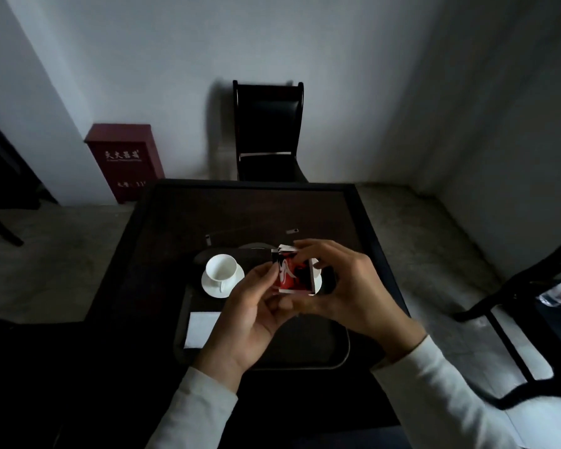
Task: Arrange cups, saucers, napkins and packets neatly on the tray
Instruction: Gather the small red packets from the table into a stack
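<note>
Both my hands hold a small stack of red, white and black packets above the dark tray. My left hand grips the stack from below and the left, and my right hand pinches its top and right edge. A white cup stands on a white saucer at the tray's far left. A white napkin lies flat at the tray's near left. Behind the packets a second white saucer shows only as a sliver.
The tray rests on a dark square table. Two small sachets lie on the table beyond the tray. A black chair stands at the far side, another chair to the right. A red cabinet stands by the wall.
</note>
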Demonstrator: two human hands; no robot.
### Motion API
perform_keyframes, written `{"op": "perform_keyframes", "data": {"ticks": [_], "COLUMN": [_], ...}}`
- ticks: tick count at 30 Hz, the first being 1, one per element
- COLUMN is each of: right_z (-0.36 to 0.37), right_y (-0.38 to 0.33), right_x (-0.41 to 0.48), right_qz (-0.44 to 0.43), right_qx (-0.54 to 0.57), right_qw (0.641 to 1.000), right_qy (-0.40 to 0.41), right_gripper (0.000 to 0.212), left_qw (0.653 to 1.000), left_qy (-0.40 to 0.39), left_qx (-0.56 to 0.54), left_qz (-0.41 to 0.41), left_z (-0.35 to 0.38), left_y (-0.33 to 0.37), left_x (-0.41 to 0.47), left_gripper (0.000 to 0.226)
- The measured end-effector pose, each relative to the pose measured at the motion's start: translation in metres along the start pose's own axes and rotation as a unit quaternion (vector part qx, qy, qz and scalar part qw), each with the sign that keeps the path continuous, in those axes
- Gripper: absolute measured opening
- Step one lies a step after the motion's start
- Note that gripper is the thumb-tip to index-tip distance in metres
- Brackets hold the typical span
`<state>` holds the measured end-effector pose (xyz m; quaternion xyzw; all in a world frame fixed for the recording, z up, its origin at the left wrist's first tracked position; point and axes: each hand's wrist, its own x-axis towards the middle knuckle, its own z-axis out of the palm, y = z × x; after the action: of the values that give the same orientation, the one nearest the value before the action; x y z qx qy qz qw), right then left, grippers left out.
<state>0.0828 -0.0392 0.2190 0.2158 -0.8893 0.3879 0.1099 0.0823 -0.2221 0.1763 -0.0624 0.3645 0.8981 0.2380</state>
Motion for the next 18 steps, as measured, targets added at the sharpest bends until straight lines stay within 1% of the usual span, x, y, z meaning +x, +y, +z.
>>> {"op": "perform_keyframes", "data": {"ticks": [1, 3, 6, 7, 9, 12, 15, 18], "right_z": [-0.003, -0.008, -0.016, -0.018, -0.026, -0.035, -0.043, -0.047], "right_y": [0.001, 0.004, 0.01, 0.011, 0.018, 0.032, 0.054, 0.078], "right_x": [0.001, 0.002, 0.002, 0.001, 0.0, -0.001, 0.0, 0.003], "right_qz": [-0.006, -0.007, -0.002, 0.0, 0.007, 0.014, 0.016, 0.015], "right_qx": [-0.014, -0.03, -0.021, -0.017, -0.006, 0.022, 0.033, 0.049], "right_qw": [1.0, 0.999, 1.0, 1.0, 0.999, 0.997, 0.996, 0.993], "right_qy": [-0.019, -0.03, -0.021, -0.021, -0.032, -0.067, -0.083, -0.102], "right_gripper": [0.058, 0.058, 0.051, 0.051, 0.054, 0.054, 0.052, 0.054], "left_qw": [1.0, 1.0, 0.998, 0.998, 0.996, 0.992, 0.993, 0.995], "left_qy": [-0.001, -0.007, -0.037, -0.048, -0.062, -0.053, -0.046, -0.018], "left_qx": [0.002, -0.004, -0.01, -0.012, -0.033, -0.089, -0.081, -0.08], "left_qz": [0.001, -0.011, -0.042, -0.048, -0.055, -0.07, -0.073, -0.054], "left_z": [0.0, 0.002, 0.007, 0.009, 0.015, 0.02, 0.024, 0.026], "left_y": [0.0, -0.002, -0.009, -0.012, -0.02, -0.037, -0.059, -0.078], "left_x": [0.0, 0.001, 0.006, 0.008, 0.014, 0.027, 0.046, 0.064], "left_gripper": [0.028, 0.032, 0.054, 0.058, 0.059, 0.061, 0.06, 0.063]}}
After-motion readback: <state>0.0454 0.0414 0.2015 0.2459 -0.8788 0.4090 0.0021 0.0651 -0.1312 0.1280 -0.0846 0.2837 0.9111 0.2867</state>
